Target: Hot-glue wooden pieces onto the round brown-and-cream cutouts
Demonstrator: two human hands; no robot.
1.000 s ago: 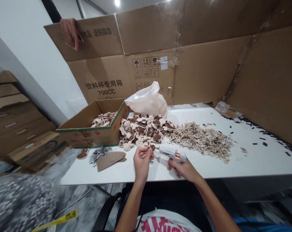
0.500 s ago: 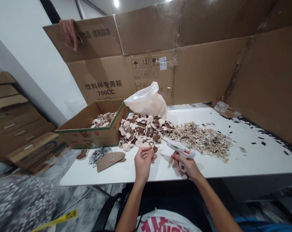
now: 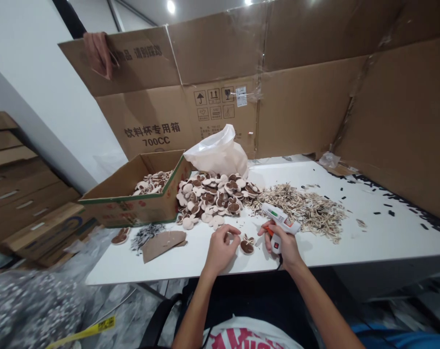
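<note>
My right hand [image 3: 283, 245] grips a white glue gun [image 3: 280, 219] with an orange trigger, its nozzle pointing left and up over the white table [image 3: 368, 237]. My left hand [image 3: 221, 248] rests on the table with its fingers curled around a small cream piece. Between the two hands lies one brown-and-cream paw-shaped piece [image 3: 246, 245]. Just behind the hands sits a heap of the same paw pieces [image 3: 214, 196], and to the right of it a pile of thin pale strips [image 3: 307, 208].
An open cardboard box [image 3: 132, 198] holding more paw pieces stands at the left, with a white plastic bag [image 3: 220, 152] behind the heap. Cardboard scrap [image 3: 163, 242] and dark bits lie at the front left. Tall cardboard walls [image 3: 296, 106] enclose the table's back and right.
The glue gun has swung away from the left hand and tilted upward. The left hand has come down toward the table's front edge, and a paw piece now lies between the hands.
</note>
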